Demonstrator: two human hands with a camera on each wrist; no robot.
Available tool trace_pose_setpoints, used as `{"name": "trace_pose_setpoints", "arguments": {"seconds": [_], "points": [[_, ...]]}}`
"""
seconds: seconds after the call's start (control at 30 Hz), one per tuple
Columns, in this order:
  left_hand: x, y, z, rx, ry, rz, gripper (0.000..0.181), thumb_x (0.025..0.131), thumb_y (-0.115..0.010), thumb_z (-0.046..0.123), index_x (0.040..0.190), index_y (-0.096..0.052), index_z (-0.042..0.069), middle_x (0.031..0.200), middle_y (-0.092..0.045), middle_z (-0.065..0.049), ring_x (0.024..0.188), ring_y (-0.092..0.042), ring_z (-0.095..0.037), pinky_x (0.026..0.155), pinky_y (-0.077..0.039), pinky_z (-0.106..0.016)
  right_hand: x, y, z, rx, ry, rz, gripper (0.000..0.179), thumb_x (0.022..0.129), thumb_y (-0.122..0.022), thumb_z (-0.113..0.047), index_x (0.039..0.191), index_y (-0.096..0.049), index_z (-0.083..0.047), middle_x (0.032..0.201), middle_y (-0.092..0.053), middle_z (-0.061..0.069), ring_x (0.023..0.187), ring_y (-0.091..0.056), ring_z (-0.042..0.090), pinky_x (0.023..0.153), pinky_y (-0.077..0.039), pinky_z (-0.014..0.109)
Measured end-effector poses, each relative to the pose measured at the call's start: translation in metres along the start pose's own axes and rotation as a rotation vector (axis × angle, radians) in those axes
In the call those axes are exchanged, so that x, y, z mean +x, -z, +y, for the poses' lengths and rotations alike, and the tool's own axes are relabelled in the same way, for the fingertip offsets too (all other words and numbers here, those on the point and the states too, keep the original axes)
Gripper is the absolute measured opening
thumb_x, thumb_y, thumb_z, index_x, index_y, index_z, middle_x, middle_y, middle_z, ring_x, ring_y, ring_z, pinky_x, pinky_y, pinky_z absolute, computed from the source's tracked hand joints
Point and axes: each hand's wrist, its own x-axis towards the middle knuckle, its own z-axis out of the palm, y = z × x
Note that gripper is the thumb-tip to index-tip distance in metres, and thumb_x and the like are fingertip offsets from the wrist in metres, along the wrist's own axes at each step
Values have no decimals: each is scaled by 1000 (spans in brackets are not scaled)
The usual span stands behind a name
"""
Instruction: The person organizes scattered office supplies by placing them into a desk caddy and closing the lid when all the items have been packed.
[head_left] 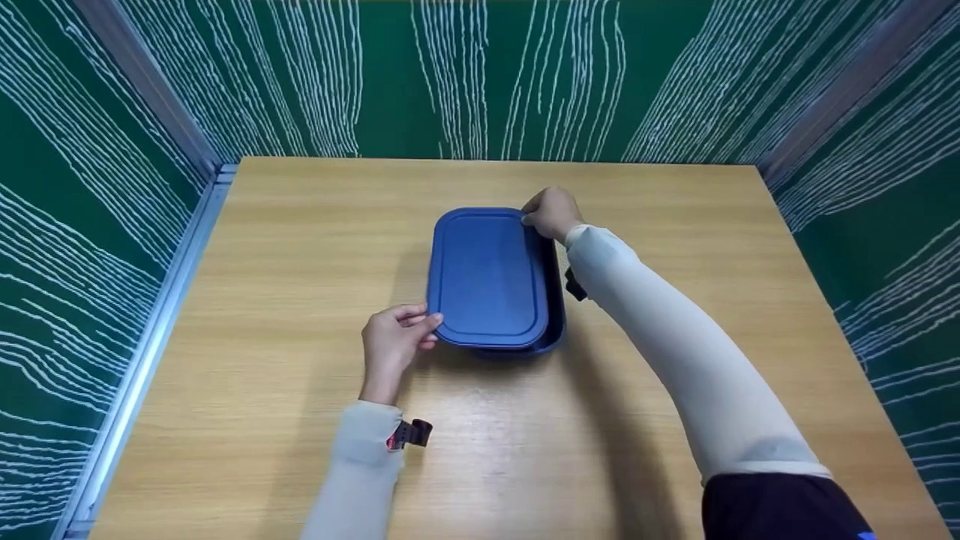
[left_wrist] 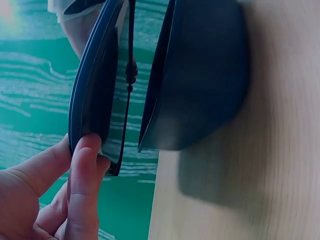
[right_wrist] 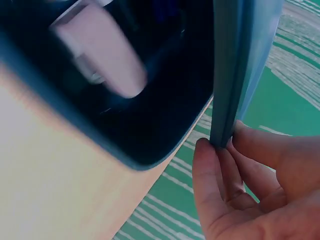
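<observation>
A blue rectangular lid (head_left: 489, 277) with rounded corners is held above a dark blue plastic box (head_left: 556, 307), apart from it and shifted to the left. My left hand (head_left: 391, 341) pinches the lid's near left corner between thumb and fingers. At the far right corner, my right hand (head_left: 555, 212) pinches the edge. The left wrist view shows a gap between the lid and the box wall (left_wrist: 205, 75). Inside the box, in the right wrist view, lies a pale pinkish elongated object (right_wrist: 107, 52), its kind unclear. In the head view the lid hides most of the inside.
The box stands on a light wooden table (head_left: 300, 247). Green panels with white wavy lines (head_left: 390, 82) rise behind the table and at both sides. A metal rail (head_left: 150, 330) runs along the left edge.
</observation>
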Motion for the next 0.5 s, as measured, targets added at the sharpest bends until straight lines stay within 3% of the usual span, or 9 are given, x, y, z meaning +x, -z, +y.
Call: {"name": "trace_pose_setpoints", "arguments": {"seconds": [0.23, 0.5], "points": [[-5, -21, -2, 62, 3, -55, 27, 80, -81, 8, 103, -73, -2, 88, -75, -14, 60, -69, -14, 62, -62, -34, -3, 5, 22, -3, -23, 5, 27, 95, -61, -4, 120, -68, 3, 122, -66, 20, 110, -65, 31, 94, -56, 41], [-7, -33, -3, 109, 1, -68, 27, 79, -82, 7, 103, -74, -2, 87, -75, -13, 59, -68, -13, 57, -60, -25, -4, 5, 36, 47, -57, 21, 27, 95, -61, -3, 121, -69, 1, 122, -66, 19, 110, -65, 29, 95, -55, 41]]}}
